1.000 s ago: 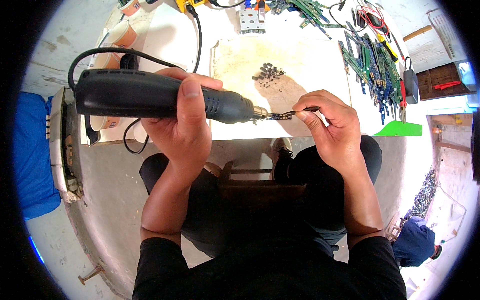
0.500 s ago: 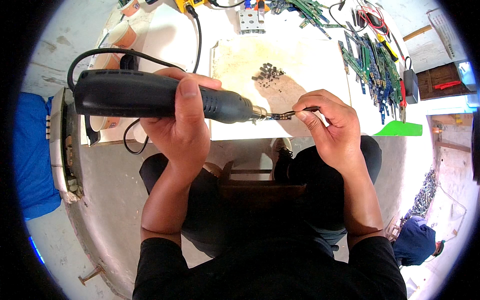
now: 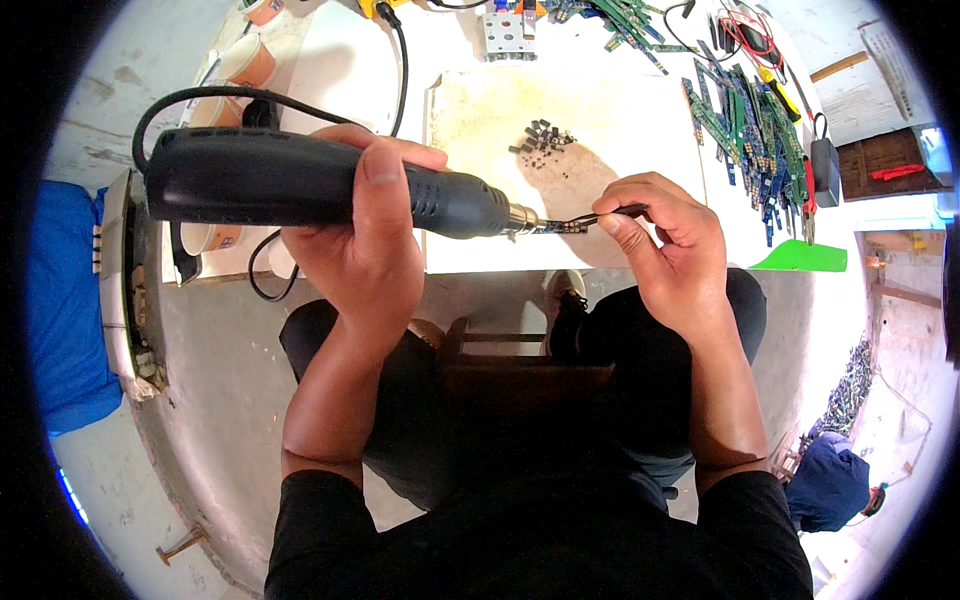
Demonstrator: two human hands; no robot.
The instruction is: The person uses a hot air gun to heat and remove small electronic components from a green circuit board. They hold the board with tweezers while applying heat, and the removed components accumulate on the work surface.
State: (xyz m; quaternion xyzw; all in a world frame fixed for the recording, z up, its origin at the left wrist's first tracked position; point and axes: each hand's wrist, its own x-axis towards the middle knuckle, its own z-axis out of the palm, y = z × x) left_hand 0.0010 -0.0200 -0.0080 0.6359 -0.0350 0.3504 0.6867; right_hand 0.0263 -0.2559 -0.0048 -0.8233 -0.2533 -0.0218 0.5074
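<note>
Head view: left hand (image 3: pixel 365 250) clamps matte black hot-air gun (image 3: pixel 300 185); right hand (image 3: pixel 670 250) pinches thin tweezers (image 3: pixel 610 214).

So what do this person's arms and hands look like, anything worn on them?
Both hands, left and right, are bare: no gloves, rings or watch visible. The forearms are bare too, with black sleeves ending near the elbows. No markings show.

Bright daylight washes out the white tabletop (image 3: pixel 340 70) (glare strongest at top); hard shadows fall beneath it, and fisheye bending darkens the soft rim.
</note>
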